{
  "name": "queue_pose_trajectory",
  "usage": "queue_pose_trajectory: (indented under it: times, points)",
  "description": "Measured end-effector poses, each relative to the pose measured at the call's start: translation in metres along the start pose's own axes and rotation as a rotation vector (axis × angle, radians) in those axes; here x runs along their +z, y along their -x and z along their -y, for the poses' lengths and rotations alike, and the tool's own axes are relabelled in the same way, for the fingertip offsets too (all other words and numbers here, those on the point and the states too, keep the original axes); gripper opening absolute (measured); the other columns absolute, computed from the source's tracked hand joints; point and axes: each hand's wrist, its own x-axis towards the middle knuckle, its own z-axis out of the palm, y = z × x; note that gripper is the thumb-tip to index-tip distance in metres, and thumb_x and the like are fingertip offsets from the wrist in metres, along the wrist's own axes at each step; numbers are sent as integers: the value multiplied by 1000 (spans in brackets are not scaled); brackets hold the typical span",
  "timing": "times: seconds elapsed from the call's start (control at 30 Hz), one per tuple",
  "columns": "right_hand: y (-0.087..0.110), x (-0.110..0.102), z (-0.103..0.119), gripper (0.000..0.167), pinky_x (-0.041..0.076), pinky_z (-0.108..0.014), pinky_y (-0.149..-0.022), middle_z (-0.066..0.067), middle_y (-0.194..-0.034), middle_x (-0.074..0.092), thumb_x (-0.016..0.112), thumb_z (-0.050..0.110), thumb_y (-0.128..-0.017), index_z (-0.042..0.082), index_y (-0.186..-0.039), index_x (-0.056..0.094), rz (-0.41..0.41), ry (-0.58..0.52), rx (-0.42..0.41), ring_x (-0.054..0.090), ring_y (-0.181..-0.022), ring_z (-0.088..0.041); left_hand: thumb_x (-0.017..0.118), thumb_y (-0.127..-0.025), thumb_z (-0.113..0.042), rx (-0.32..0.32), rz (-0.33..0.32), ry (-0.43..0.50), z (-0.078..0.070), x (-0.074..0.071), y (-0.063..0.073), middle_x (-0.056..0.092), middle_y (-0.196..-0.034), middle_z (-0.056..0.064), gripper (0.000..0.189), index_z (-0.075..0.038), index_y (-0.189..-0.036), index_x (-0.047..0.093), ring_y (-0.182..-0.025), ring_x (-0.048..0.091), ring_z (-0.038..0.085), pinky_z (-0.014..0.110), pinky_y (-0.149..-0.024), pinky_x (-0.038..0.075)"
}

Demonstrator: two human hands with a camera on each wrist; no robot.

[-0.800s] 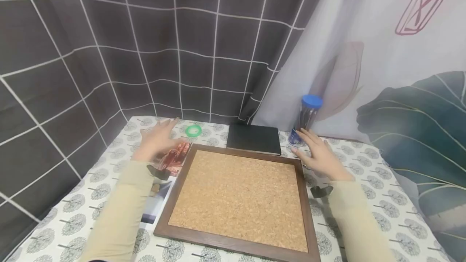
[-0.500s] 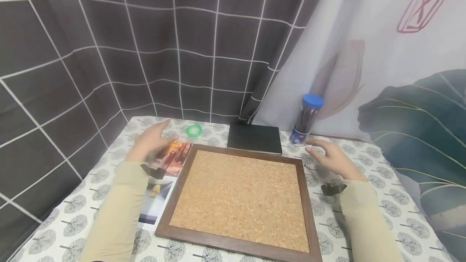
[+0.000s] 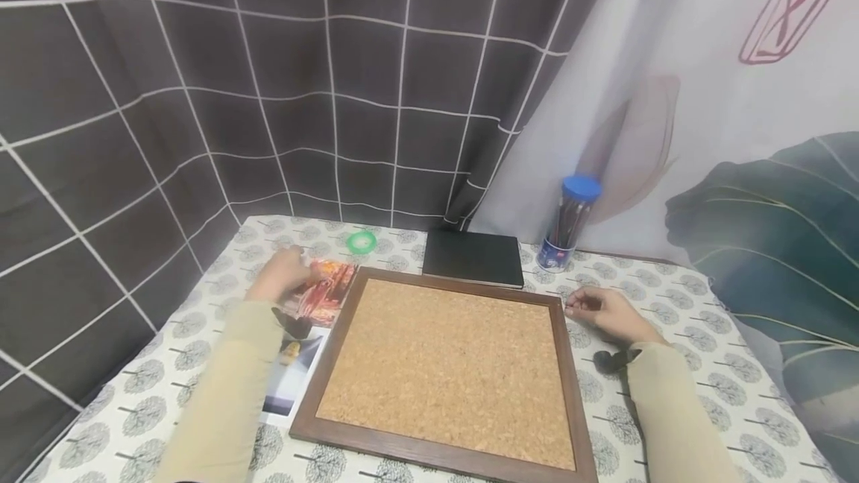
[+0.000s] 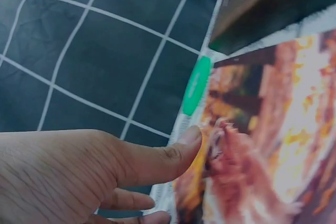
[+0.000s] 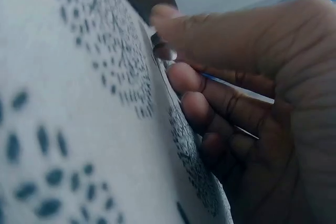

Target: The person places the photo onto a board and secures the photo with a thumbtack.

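A brown-framed cork board (image 3: 446, 371) lies on the table. Along its left side are two printed pictures, a reddish one (image 3: 325, 293) and a pale one with a yellow detail (image 3: 295, 371). My left hand (image 3: 282, 274) is at the reddish picture's left edge. In the left wrist view its thumb overlaps that edge, and two fingertips show beside the picture; the index finger is hidden. Near the board's far right corner my right hand (image 3: 611, 314), fingers curled, pinches a small dark shiny piece (image 5: 163, 48), too blurred to name.
Behind the board lies a black flat book-like item (image 3: 473, 258). A green tape ring (image 3: 362, 242) sits at the back left. At the back right stands a clear jar with a blue lid (image 3: 567, 226), dark sticks inside. Curtains hang behind the table (image 3: 161, 393).
My right hand has come down from beside the jar to the board's far right corner, its fingers curling in. The left hand's fingers have drawn in and lowered at the reddish picture's edge.
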Motion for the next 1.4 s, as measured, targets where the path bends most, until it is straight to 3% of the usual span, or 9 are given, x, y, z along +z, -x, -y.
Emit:
queue_pose_trajectory:
  times: [0.17,0.4,0.6,0.73,0.83,0.97,1.1,1.23,1.4]
  points:
    - [2,6,-3,17,45,-35,-82,2,-90,66,75,31,-91,19,-102,70,-38,-3,-35,60,-85,-16,74,-81,-29,-4,-18,-4,-2,7,-3,62,-96,25,52,12,-107,57,-83,60,38,51,-75,54]
    - [0,11,-7,9,46,-43,-87,6,-92,69,74,25,-92,21,-100,72,-53,-1,-84,63,-89,-14,67,-84,-17,-12,-1,92,-3,6,-2,63,-91,19,36,10,-106,59,-75,59,28,38,-65,53]
    - [-6,13,-10,11,45,-40,-91,5,-101,72,72,33,-93,23,-100,72,-114,-47,-50,64,-95,-13,58,-85,-6,55,-79,229,-4,-2,-5,61,-115,31,54,14,-135,48,-86,63,34,40,-73,56]
    - [-4,16,-10,15,46,-35,-90,3,-101,73,73,35,-92,22,-99,73,-120,-77,-30,65,-96,-12,58,-87,-5,42,-101,346,-6,-8,-4,48,-138,36,65,7,-146,36,-119,53,50,58,-96,49]
    - [-2,18,-11,17,46,-30,-90,3,-101,74,73,35,-92,20,-100,74,-121,-85,-24,66,-96,-10,58,-89,-3,59,-160,398,-8,-12,-2,38,-147,37,71,-4,-153,29,-117,52,53,57,-90,52]
    - [-1,19,-15,16,44,-29,-92,3,-101,74,73,33,-93,19,-100,74,-142,-93,-21,65,-97,-7,56,-89,4,126,-309,482,-14,-15,-2,36,-152,32,72,-16,-154,33,-85,61,35,34,-62,56]
    - [-4,19,-19,18,41,-36,-97,1,-104,74,72,35,-93,19,-101,74,-160,-104,-18,63,-99,-5,61,-93,0,112,-402,646,-21,-17,-2,48,-148,21,59,-17,-147,46,-88,60,15,23,-62,55]
    - [-6,18,-21,23,41,-38,-96,-1,-105,73,70,39,-94,18,-102,74,-175,-88,1,62,-99,-3,68,-94,-11,70,-337,766,-26,-16,-4,57,-137,20,53,-12,-144,49,-89,64,11,28,-73,58]
    - [-6,18,-22,24,44,-29,-89,-2,-103,74,69,39,-95,17,-102,74,-176,-85,13,63,-95,-6,73,-91,-14,121,-186,723,-36,-3,-7,62,-130,22,56,-5,-140,50,-94,70,24,39,-84,58]
